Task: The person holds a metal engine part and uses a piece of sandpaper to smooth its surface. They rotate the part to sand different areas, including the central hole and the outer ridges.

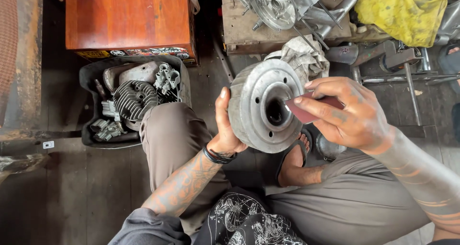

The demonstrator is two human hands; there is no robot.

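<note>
Left hand [229, 130] grips the drum [264, 112] rim above the knees, while right hand [352, 113] fingers pinch red sandpaper [306, 112] at the hub bore; sanding appears underway, face still dull.

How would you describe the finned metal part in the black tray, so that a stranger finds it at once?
Start at the red-brown wooden box at top left; a black tray of engine parts sits on the floor just below it. In the tray's middle lies the finned cylinder head. It alone is round and dark grey with parallel cooling ribs.

One brake drum [265, 112], two hands [229, 130].
</note>
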